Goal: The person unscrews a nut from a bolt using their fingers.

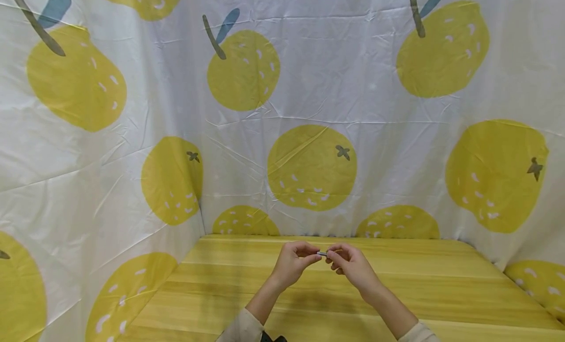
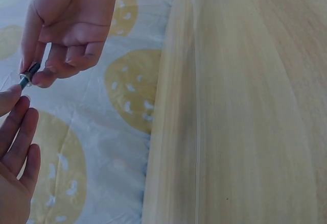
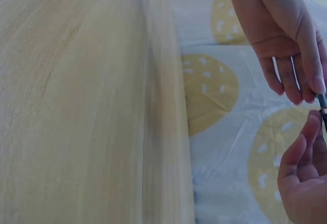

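Observation:
Between my two hands, above the wooden table, is a small metal bolt (image 1: 322,253) with what looks like a nut (image 2: 25,78) on its shaft. My left hand (image 1: 290,264) pinches one end between thumb and fingers. At the other end, my right hand (image 1: 356,270) pinches it near the nut. In the left wrist view the bolt's far end looks dark and threaded. The right wrist view catches only part of the bolt (image 3: 321,100) at its right edge, below the left hand's fingertips. Fingers cover both ends in the head view.
The yellowish wooden table (image 1: 247,302) lies beneath the hands. A white curtain printed with yellow fruit (image 1: 375,136) hangs behind the table and along its sides. A small black object (image 1: 272,338) shows beside the left sleeve at the bottom edge.

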Demonstrator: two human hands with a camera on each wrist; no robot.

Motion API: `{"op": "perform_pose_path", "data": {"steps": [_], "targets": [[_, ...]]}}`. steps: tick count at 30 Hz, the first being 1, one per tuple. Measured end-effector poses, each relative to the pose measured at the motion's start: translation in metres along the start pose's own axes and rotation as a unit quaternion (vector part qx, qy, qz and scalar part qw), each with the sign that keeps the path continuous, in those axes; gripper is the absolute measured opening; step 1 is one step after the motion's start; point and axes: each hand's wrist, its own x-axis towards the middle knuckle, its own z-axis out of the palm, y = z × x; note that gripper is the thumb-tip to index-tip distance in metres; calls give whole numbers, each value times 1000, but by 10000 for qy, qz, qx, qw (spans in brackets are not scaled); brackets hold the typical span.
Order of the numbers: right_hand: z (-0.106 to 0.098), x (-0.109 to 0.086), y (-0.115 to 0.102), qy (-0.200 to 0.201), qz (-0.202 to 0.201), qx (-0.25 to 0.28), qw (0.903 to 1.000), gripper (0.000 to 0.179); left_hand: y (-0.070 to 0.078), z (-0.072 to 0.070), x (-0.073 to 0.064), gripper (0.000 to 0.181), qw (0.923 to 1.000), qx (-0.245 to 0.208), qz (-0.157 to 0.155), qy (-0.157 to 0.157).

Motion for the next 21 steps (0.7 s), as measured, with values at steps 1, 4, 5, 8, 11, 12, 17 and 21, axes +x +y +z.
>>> {"op": "perform_pose_path", "data": {"steps": [1,4,5,8,11,12,17,21], "targets": [[0,0,0,6,-36,16,10000,29,0,0,0,10,10000,-18,-5,-3],[-1,-1,0,-36,-113,100,9999,32,1,0,0,11,10000,-71,-13,-16],[-2,-1,0,-52,-116,109,9999,34,1,0,0,11,10000,-81,-19,-13],[-1,-1,0,-163,-47,62,9998,39,2,0,0,11,10000,-62,-27,-8],[-1,0,1,-230,0,-25,9997,38,3,0,-1,10,10000,-61,-38,-7],[-1,0,1,-251,-16,-36,9997,36,3,0,-1,10,10000,-65,-38,-8],[-1,-2,0,-304,-206,12,9993,36,2,0,0,9,10000,-95,-16,5],[0,-1,1,-296,-122,24,9995,41,0,0,0,9,9999,-99,-12,14]]}}
